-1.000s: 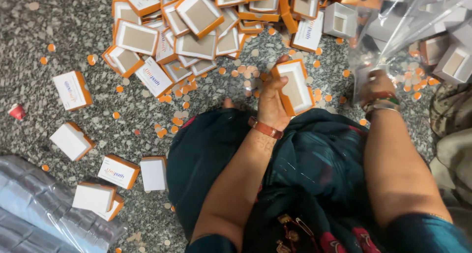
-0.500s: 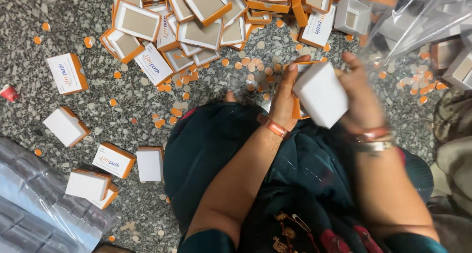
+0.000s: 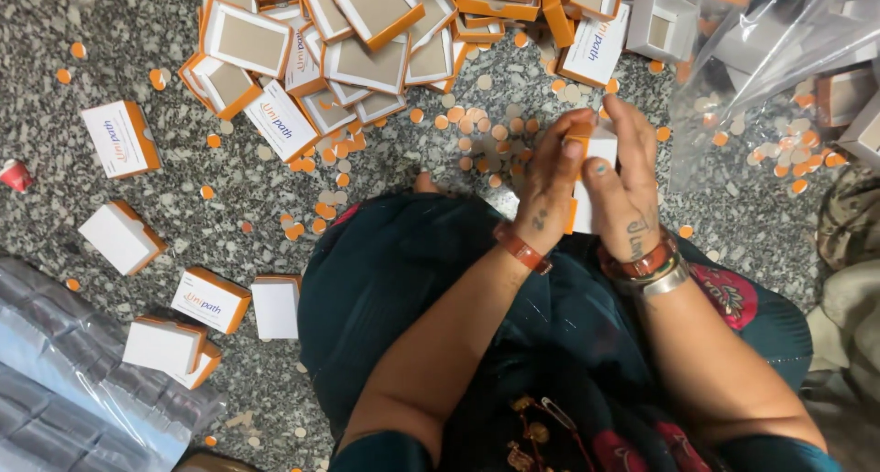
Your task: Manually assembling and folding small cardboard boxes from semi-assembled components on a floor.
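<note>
My left hand (image 3: 550,183) and my right hand (image 3: 628,188) are pressed together around one small white and orange cardboard box (image 3: 594,151), held above my lap. The left palm covers the box's left side, the right fingers wrap its right side and top. Most of the box is hidden between the hands. I sit on a speckled stone floor (image 3: 110,50) in dark teal clothing (image 3: 431,279). A pile of flat, open white and orange boxes (image 3: 367,32) lies just beyond my hands.
Several closed boxes (image 3: 211,300) lie on the floor to my left, near a clear plastic wrap (image 3: 64,389). Small orange and white paper discs (image 3: 477,137) are scattered around. A clear plastic bag (image 3: 779,60) with boxes sits at the upper right.
My left hand lifted a box off the floor; my right hand came in and joined it. Both hands now close around the box, turned and brought nearer to my lap.
</note>
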